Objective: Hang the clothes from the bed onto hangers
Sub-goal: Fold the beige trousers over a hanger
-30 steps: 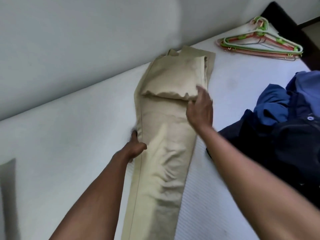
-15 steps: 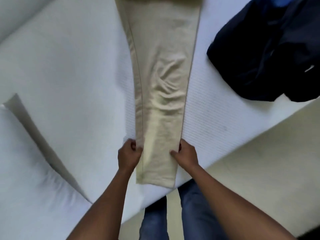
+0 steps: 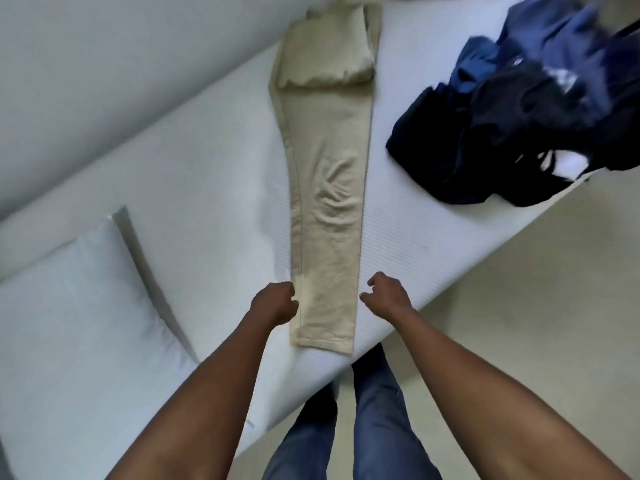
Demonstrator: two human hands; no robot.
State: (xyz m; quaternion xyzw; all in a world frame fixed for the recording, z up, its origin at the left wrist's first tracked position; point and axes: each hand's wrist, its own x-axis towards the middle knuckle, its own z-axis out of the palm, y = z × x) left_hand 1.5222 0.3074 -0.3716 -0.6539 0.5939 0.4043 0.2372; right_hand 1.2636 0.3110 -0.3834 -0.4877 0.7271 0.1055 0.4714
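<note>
**A:** You have the long beige cotton trousers (image 3: 325, 202) laid lengthwise down the middle of the frame on the white ribbed mattress (image 3: 415, 237). The waist end is folded back on itself at the top, and the hems lie near the mattress edge at bottom centre. One leg is stacked flat on the other, which I judge is so the pair can go over a hanger bar without twisting.

**B:** Your hands flank the hem end for the same reason, I think. Your left hand (image 3: 277, 303) sits against the left seam with its fingers curled in. Whether it pinches the cloth or only touches it, I cannot tell. Your right hand (image 3: 384, 296) is just beside the right edge with a sliver of mattress between. Its fingers are loosely curled and grip nothing.

**A:** The heap of dark navy and blue garments (image 3: 502, 140) in the upper right lies well apart from the trousers, so nothing there can snag them when you lift. The plump white pillow (image 3: 69, 306) at lower left is clear of them too.

**B:** No hanger is in view, so you will need to fetch one. There are creases at mid-leg, and you may want to smooth them first.
</note>
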